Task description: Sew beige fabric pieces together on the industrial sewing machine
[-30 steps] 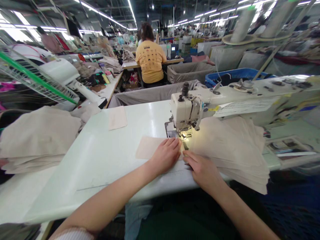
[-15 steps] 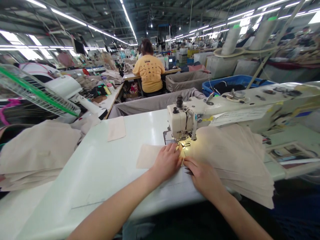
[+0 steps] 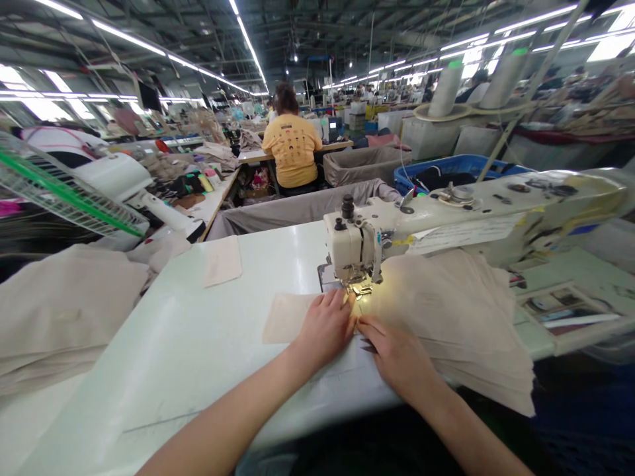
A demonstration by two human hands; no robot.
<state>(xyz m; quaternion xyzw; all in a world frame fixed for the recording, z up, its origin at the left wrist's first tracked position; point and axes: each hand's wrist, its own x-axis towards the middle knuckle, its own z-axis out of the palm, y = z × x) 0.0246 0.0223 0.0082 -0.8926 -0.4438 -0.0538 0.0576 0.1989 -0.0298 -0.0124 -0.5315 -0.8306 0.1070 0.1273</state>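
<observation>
Beside the lit presser foot of the white sewing machine (image 3: 347, 248), my left hand (image 3: 325, 325) presses down on a small beige fabric piece (image 3: 285, 318), fingers close together and thumb at its right edge. My right hand (image 3: 397, 352) is closed just right of it, thumb and index fingertips meeting at the fabric's near edge. Two dark points of a small tool (image 3: 368, 346) stick out under its fingers; the rest is hidden in the hand. A fanned stack of beige fabric (image 3: 451, 317) lies right of the needle, beyond my right hand.
Another beige piece (image 3: 223, 261) lies on the pale table (image 3: 163, 344). Layered beige fabric (image 3: 64, 311) is at the left, below a white fan (image 3: 114, 175). Ahead are a grey cloth bin (image 3: 297, 208), a blue basket (image 3: 446, 165) and a seated person (image 3: 292, 149).
The camera view has shifted slightly, so the table and machine appear a little further left. Both hands keep nearly the same places at the needle and the same hold.
</observation>
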